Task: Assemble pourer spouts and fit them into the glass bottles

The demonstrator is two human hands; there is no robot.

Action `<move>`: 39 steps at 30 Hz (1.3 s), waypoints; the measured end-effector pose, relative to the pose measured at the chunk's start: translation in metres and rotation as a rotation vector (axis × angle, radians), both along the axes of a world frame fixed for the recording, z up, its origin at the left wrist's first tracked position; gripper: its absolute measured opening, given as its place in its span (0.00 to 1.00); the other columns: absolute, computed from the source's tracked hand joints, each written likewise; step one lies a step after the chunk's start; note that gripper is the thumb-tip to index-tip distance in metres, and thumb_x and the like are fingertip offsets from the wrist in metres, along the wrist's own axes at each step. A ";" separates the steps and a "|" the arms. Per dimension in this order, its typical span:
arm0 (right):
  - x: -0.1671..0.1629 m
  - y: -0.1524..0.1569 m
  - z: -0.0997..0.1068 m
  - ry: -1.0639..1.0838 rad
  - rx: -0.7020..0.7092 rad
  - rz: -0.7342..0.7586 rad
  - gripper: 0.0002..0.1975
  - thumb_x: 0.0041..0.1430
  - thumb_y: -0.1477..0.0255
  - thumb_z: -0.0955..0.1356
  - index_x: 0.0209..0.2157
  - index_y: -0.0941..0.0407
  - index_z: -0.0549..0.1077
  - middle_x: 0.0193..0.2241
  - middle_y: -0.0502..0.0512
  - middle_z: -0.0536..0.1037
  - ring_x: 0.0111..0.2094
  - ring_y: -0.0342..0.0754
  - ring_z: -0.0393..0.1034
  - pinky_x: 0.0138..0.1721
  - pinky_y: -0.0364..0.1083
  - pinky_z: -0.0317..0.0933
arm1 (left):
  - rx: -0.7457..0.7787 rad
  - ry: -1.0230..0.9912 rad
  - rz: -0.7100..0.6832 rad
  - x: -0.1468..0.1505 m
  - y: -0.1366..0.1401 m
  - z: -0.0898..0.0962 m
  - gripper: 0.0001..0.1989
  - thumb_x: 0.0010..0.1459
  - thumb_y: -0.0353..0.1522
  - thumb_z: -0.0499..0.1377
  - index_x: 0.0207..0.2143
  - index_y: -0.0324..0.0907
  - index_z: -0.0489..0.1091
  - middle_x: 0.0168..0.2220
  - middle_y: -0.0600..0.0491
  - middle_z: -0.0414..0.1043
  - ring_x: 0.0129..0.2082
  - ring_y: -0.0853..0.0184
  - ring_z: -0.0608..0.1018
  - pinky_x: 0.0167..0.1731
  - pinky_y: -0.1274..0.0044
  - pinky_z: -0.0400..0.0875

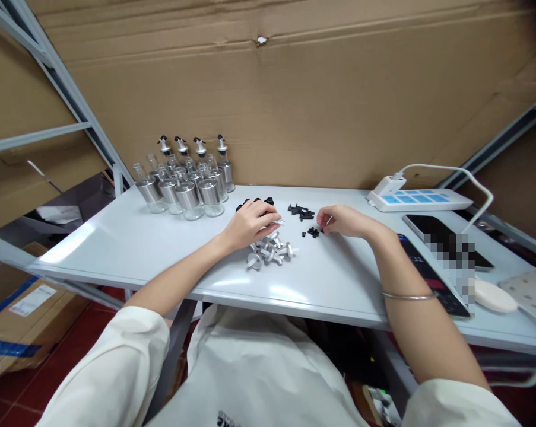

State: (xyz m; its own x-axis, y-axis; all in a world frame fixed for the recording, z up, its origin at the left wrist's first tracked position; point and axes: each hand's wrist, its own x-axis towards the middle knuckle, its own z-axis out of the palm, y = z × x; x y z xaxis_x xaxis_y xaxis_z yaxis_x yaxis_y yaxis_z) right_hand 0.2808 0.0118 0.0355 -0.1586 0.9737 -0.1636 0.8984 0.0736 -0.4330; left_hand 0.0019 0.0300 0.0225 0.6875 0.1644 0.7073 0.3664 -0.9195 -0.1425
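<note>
My left hand [249,225] is closed around a silvery-white pourer spout, whose tip shows at the fingertips. Just below it lies a loose pile of silver and white pourer spouts [272,252]. Black stoppers [269,201] sit behind this hand, partly covered by it. The fingers of my right hand [341,220] are pinched together at the table, with a small black piece at their tips. Beside them is a little heap of small black pieces [313,232]. Farther back, several thin black levers [301,211] lie in a loose group.
Glass bottles with steel sleeves [186,196] stand at the back left; several at the rear carry pourers. A white power strip [421,200] with a plugged charger, phones [428,267] and a white oval object [494,295] occupy the right. Cardboard [312,107] walls the table's back.
</note>
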 end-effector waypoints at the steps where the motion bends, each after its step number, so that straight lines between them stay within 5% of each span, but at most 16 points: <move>1: 0.000 0.001 -0.001 0.013 0.007 0.010 0.11 0.40 0.84 0.64 0.27 0.56 0.68 0.26 0.50 0.77 0.29 0.44 0.70 0.31 0.40 0.60 | 0.004 -0.004 -0.001 0.000 0.000 0.000 0.08 0.62 0.34 0.52 0.38 0.41 0.69 0.37 0.49 0.74 0.37 0.68 0.74 0.37 0.75 0.65; 11: -0.003 0.002 -0.001 -0.018 0.124 0.019 0.07 0.43 0.80 0.64 0.26 0.56 0.69 0.24 0.50 0.74 0.26 0.44 0.67 0.29 0.42 0.60 | -0.025 0.013 0.012 0.000 -0.001 0.000 0.09 0.63 0.35 0.51 0.38 0.41 0.69 0.38 0.49 0.74 0.37 0.68 0.74 0.37 0.75 0.65; 18: -0.027 -0.001 -0.001 -0.015 0.191 0.212 0.11 0.44 0.67 0.69 0.30 0.57 0.76 0.33 0.56 0.75 0.34 0.49 0.69 0.37 0.45 0.62 | -0.023 0.015 0.004 0.000 0.000 0.001 0.09 0.62 0.35 0.52 0.39 0.40 0.69 0.38 0.48 0.73 0.38 0.68 0.74 0.38 0.75 0.65; 28: -0.033 -0.002 -0.003 0.009 0.172 0.203 0.05 0.46 0.72 0.68 0.28 0.56 0.74 0.29 0.52 0.78 0.31 0.46 0.71 0.35 0.43 0.61 | -0.013 0.006 0.006 0.001 -0.001 0.002 0.10 0.63 0.35 0.51 0.38 0.40 0.69 0.37 0.49 0.74 0.37 0.68 0.74 0.37 0.75 0.65; 39: -0.030 -0.002 -0.003 0.046 0.176 0.220 0.10 0.45 0.70 0.69 0.33 0.55 0.73 0.31 0.53 0.79 0.34 0.48 0.72 0.37 0.44 0.62 | -0.016 0.012 0.012 0.001 -0.001 0.002 0.10 0.63 0.35 0.51 0.38 0.40 0.70 0.37 0.48 0.74 0.37 0.68 0.74 0.37 0.75 0.65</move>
